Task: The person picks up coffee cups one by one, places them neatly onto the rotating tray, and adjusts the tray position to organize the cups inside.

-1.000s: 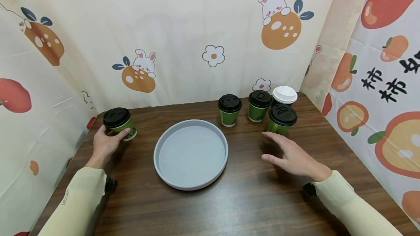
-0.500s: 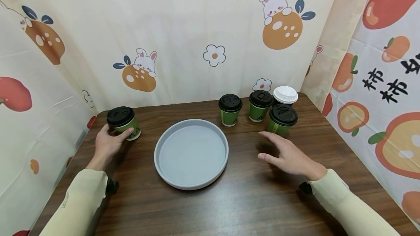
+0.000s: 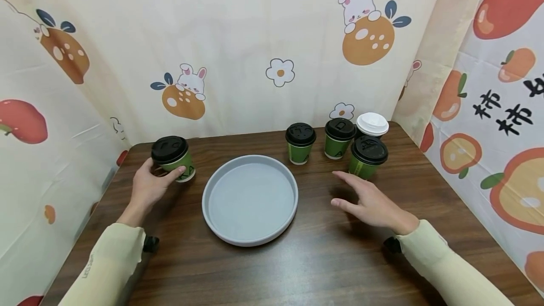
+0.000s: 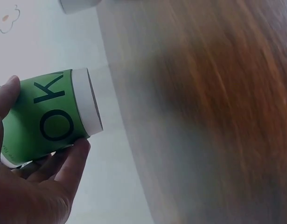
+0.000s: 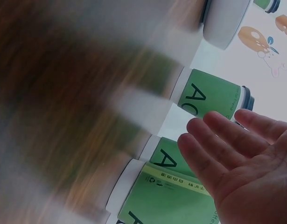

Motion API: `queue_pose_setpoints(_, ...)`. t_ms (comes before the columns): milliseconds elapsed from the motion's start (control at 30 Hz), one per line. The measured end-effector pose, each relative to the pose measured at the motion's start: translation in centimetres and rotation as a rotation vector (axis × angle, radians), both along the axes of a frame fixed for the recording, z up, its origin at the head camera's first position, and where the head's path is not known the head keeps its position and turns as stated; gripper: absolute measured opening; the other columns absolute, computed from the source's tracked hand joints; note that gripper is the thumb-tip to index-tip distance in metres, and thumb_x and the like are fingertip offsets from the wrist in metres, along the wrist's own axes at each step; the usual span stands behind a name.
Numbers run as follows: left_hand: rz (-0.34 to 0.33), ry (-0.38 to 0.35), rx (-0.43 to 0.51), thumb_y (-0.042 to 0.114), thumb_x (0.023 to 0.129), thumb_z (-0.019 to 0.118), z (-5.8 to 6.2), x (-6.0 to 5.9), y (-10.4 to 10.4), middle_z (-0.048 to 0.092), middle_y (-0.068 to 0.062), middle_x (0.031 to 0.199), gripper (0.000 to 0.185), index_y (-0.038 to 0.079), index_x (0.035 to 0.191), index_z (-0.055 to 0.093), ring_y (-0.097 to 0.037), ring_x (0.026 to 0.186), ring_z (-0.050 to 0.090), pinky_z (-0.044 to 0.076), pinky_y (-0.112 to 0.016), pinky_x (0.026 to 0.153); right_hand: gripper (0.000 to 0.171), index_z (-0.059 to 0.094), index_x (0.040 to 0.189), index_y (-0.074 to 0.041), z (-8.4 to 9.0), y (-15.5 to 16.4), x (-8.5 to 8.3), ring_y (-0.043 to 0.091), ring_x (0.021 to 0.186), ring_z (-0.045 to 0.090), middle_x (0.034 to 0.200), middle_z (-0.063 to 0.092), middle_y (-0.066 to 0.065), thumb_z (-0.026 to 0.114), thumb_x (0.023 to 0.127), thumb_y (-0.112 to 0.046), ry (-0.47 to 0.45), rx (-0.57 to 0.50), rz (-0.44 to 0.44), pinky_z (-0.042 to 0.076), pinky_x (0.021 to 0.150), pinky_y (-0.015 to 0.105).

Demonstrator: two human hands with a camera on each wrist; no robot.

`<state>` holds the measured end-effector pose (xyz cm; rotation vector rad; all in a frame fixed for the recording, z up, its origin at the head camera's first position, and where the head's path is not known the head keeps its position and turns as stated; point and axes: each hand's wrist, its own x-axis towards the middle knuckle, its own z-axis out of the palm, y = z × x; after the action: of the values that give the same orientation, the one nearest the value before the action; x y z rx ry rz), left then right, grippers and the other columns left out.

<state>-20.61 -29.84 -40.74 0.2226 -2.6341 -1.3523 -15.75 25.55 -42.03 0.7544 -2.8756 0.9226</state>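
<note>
My left hand [image 3: 148, 188] grips a green paper coffee cup [image 3: 182, 163] with a black lid, at the left of the table. The cup leans a little in the head view; dark letters show on its side [image 4: 45, 112] in the left wrist view. To the right, my right hand [image 3: 374, 206] is held over the table with fingers extended and nothing in them. Nearest to it is another green coffee cup [image 3: 362, 167], just beyond the fingertips. Between the hands lies a round grey tray [image 3: 250, 241] with a low rim.
Behind the tray's right side stand two more green cups with black lids, one on the left [image 3: 299, 151] and one beside it [image 3: 335, 146]. A white-lidded cup [image 3: 372, 124] is partly hidden at the back right. A printed curtain [image 3: 238, 37] borders the wooden table [image 3: 272, 277].
My left hand has carried the gripped cup to the right, closer to the tray. My right hand has shifted slightly left, still extended. The tray and other cups stay in place.
</note>
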Motion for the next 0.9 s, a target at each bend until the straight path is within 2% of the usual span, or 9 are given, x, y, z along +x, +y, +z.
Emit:
queue_pose_setpoints(167,-0.041,0.024,-0.024,0.058,0.087,0.076,0.5,0.5,0.8,0.053,-0.021,0.144,0.087,0.009,0.152,0.045,-0.04,0.132,0.052,0.046,-0.056,0.105,0.074,0.043,0.155,-0.013,0.0,-0.2,-0.1,0.03,0.14,0.047,0.154,0.048,0.008,0.067,0.097,-0.052,-0.008,0.001,0.0,0.038,0.111,0.057)
queue_pose_setpoints(467,-0.086,0.081,-0.063,0.056,0.087,0.077,1.1,1.2,1.8,0.058,-0.013,0.14,0.079,0.014,0.148,0.051,-0.034,0.128,0.056,0.05,-0.052,0.101,0.075,0.044,0.155,-0.011,-0.2,-0.8,-0.3,0.031,0.14,0.047,0.153,0.049,0.01,0.067,0.097,-0.052,-0.001,-0.003,-0.001,0.038,0.111,0.058)
queue_pose_setpoints(800,-0.116,0.109,-0.048,0.049,0.086,0.081,2.1,2.3,3.2,0.059,-0.012,0.138,0.075,0.014,0.146,0.053,-0.033,0.124,0.058,0.052,-0.049,0.098,0.076,0.045,0.154,-0.007,-0.1,-1.8,-0.7,0.031,0.138,0.05,0.153,0.05,0.011,0.068,0.096,-0.052,0.0,-0.02,0.01,0.041,0.11,0.055)
queue_pose_setpoints(900,-0.132,0.119,-0.05,0.046,0.086,0.082,2.5,2.6,3.5,0.06,-0.012,0.137,0.074,0.013,0.146,0.053,-0.033,0.123,0.059,0.054,-0.044,0.096,0.076,0.045,0.154,-0.008,-0.1,-1.9,-0.8,0.031,0.136,0.052,0.152,0.05,0.011,0.068,0.096,-0.053,-0.002,-0.021,0.009,0.042,0.109,0.055)
